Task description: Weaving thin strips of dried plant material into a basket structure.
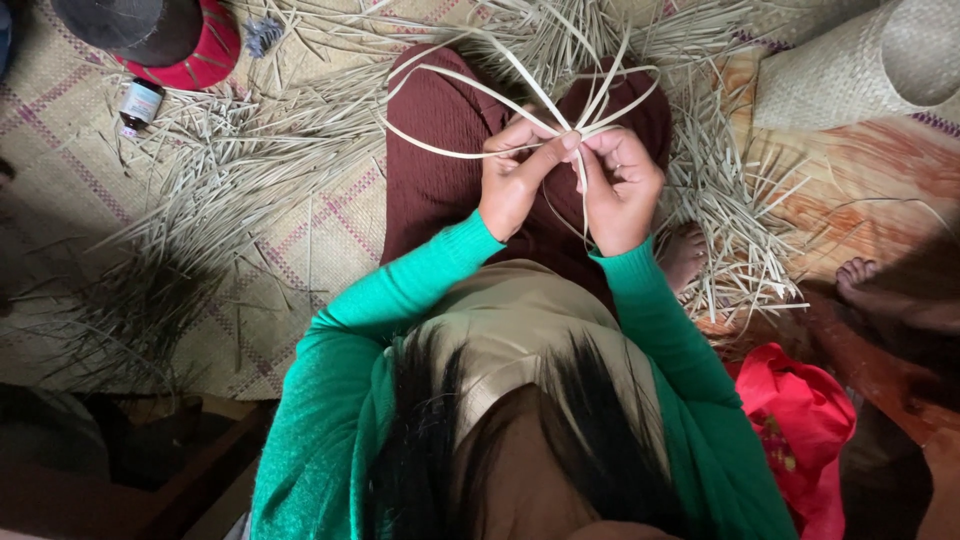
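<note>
Left hand [517, 178] and right hand [620, 190] are pinching shut on long pale flat palm-leaf strips [520, 100], keeping the crossing from slipping. Loose dried strips [250, 170] are lying left of the crossing, on the woven mat [330, 235]

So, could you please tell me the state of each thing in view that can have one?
left hand: closed, pinching the leaf strips
right hand: closed, pinching the same strips
leaf strips: held, looped and crossing at the fingertips
loose strips: scattered over the woven mat
small bottle: capped, lying on its side
rolled mat: rolled up
</note>
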